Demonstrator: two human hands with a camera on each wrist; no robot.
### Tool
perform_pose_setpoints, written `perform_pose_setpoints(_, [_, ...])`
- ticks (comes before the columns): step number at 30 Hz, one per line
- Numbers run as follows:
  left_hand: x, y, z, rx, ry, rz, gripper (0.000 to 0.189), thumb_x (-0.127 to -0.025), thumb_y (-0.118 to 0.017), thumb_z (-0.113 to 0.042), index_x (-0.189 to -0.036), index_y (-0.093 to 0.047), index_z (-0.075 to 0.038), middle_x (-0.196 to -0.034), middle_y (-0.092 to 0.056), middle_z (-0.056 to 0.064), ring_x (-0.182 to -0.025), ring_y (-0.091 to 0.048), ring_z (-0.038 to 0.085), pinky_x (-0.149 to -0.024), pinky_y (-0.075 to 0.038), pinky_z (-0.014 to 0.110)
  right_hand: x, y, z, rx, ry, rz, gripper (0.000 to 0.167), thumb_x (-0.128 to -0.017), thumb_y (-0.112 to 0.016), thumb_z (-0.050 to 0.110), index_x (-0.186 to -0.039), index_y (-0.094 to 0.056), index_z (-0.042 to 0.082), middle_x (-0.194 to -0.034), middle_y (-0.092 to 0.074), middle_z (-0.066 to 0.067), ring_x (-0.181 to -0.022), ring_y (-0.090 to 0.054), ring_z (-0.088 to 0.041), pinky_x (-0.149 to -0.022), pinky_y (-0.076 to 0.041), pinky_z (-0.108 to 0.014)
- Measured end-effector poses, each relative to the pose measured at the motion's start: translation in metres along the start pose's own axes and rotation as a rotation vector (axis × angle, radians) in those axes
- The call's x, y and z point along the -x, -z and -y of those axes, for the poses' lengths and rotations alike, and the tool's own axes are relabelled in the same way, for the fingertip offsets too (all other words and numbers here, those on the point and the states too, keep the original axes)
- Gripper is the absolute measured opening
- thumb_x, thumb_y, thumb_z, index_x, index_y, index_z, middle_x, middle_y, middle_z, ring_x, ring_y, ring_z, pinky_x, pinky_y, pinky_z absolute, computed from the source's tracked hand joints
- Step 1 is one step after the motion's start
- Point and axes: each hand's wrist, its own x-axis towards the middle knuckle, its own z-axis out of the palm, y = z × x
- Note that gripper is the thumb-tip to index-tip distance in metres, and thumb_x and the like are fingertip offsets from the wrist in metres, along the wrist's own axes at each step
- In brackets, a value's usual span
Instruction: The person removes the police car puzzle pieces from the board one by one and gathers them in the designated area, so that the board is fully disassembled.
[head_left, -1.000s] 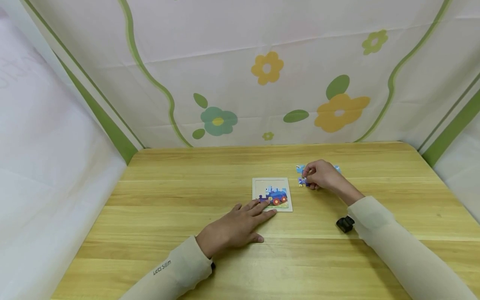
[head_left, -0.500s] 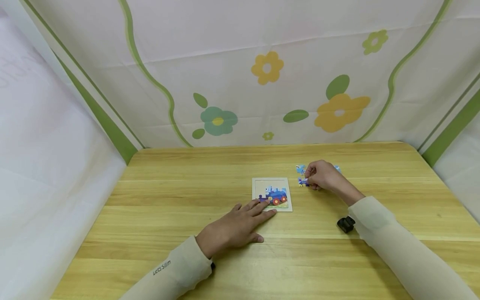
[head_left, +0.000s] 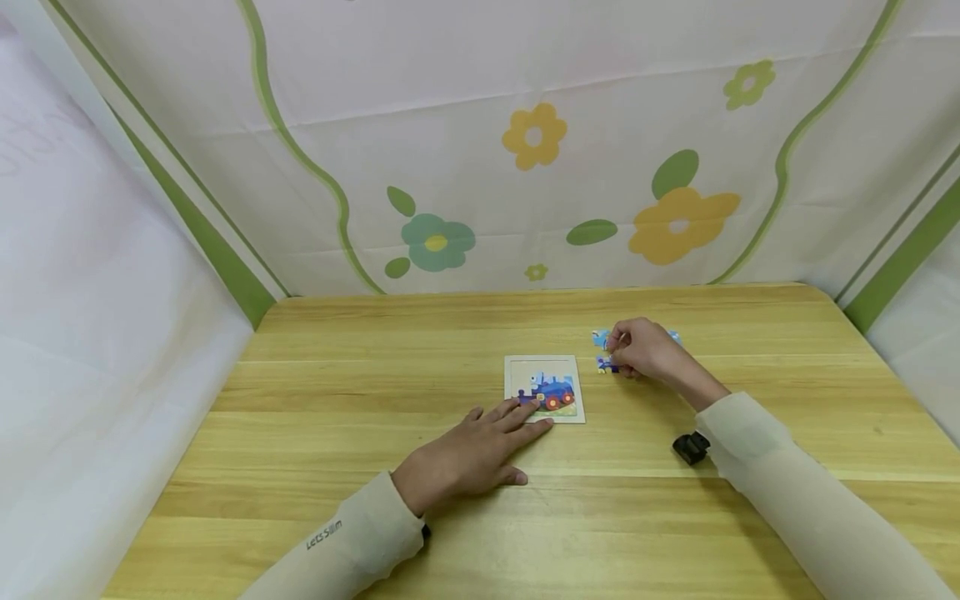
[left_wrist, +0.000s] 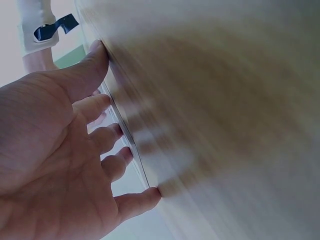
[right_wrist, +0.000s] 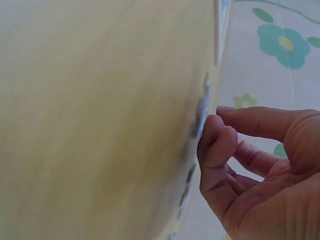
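A jigsaw puzzle in a pale square frame (head_left: 543,360) lies flat on the table, its assembled part picturing a blue train with red wheels. My left hand (head_left: 476,450) rests on its lower left part, fingers spread and nearly straight; from the left wrist view, the fingertips meet the frame's edge. Right of the frame, my right hand (head_left: 648,350) has its thumb and fingertips drawn together over loose puzzle pieces, pinching one that is mostly hidden by the fingers. A purple-blue puzzle piece (head_left: 605,364) shows below those fingertips, and a light blue puzzle piece (head_left: 599,337) above them.
Another light blue piece (head_left: 676,337) peeks out behind the right hand. The wooden table (head_left: 375,358) ends at a white flower-printed cloth (head_left: 465,167) at the back, with more cloth on both sides. A black wrist device (head_left: 691,448) sits at the right cuff.
The right hand's fingertips have shifted slightly among the loose pieces, uncovering more of the upper light blue one. The left hand and the framed puzzle have stayed in place.
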Motion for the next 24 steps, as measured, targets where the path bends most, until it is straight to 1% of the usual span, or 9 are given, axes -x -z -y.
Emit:
perform_pose_setpoints(3, [0.0,0.0,0.0,-0.006,-0.002,0.0,0.075,-0.105,-0.056,-0.048,-0.169,-0.019,-0.034,-0.178,-0.006,-0.005,-0.165,-0.014,0.024,-0.125,-0.031,0.061,0.0,-0.003,0.007,0.014,0.046,-0.004,0.009,-0.095,-0.06,-0.003,-0.103,-0.065,-0.006,-0.082,-0.064,-0.011,-0.063,-0.061,-0.019,-0.057,-0.053,-0.03])
perform_pose_setpoints(5, [0.0,0.0,0.0,-0.007,-0.007,-0.003,0.075,-0.105,-0.056,-0.048,-0.169,-0.019,-0.033,-0.178,-0.007,-0.005,-0.165,-0.015,0.024,-0.125,-0.031,0.061,0.0,-0.006,0.012,0.017,0.074,0.008,0.011,-0.094,-0.06,-0.003,-0.104,-0.066,-0.006,-0.083,-0.063,-0.01,-0.065,-0.061,-0.02,-0.058,-0.053,-0.03])
perform_pose_setpoints(10, [0.001,0.001,0.0,-0.012,-0.014,-0.005,0.075,-0.105,-0.057,-0.047,-0.169,-0.019,-0.033,-0.178,-0.006,-0.004,-0.164,-0.016,0.025,-0.124,-0.032,0.061,-0.002,-0.017,0.024,0.03,0.159,0.077,0.018,-0.09,-0.058,-0.007,-0.106,-0.066,-0.006,-0.086,-0.06,-0.009,-0.069,-0.056,-0.018,-0.06,-0.047,-0.027])
perform_pose_setpoints(14, [0.0,0.001,0.0,-0.021,-0.009,-0.002,0.076,-0.105,-0.056,-0.048,-0.169,-0.018,-0.034,-0.178,-0.005,-0.005,-0.165,-0.015,0.023,-0.125,-0.032,0.06,-0.003,-0.024,0.031,0.042,0.213,0.11,0.018,-0.089,-0.059,-0.008,-0.105,-0.067,-0.004,-0.088,-0.061,-0.01,-0.074,-0.052,-0.016,-0.063,-0.043,-0.026])
perform_pose_setpoints(18, [0.0,0.0,0.0,-0.017,-0.006,-0.001,0.076,-0.105,-0.056,-0.049,-0.169,-0.018,-0.034,-0.178,-0.005,-0.005,-0.165,-0.014,0.023,-0.125,-0.032,0.06,-0.005,-0.029,0.036,0.041,0.235,0.125,0.016,-0.089,-0.062,-0.008,-0.104,-0.068,-0.004,-0.087,-0.061,-0.009,-0.076,-0.053,-0.017,-0.065,-0.044,-0.026])
perform_pose_setpoints(24, [-0.001,0.0,0.0,-0.021,-0.001,0.003,0.076,-0.105,-0.056,-0.049,-0.169,-0.018,-0.034,-0.178,-0.006,-0.005,-0.165,-0.013,0.023,-0.125,-0.032,0.06,-0.006,-0.036,0.04,0.027,0.259,0.147,0.015,-0.091,-0.063,-0.008,-0.105,-0.067,-0.004,-0.091,-0.063,-0.013,-0.079,-0.055,-0.018,-0.069,-0.048,-0.027])
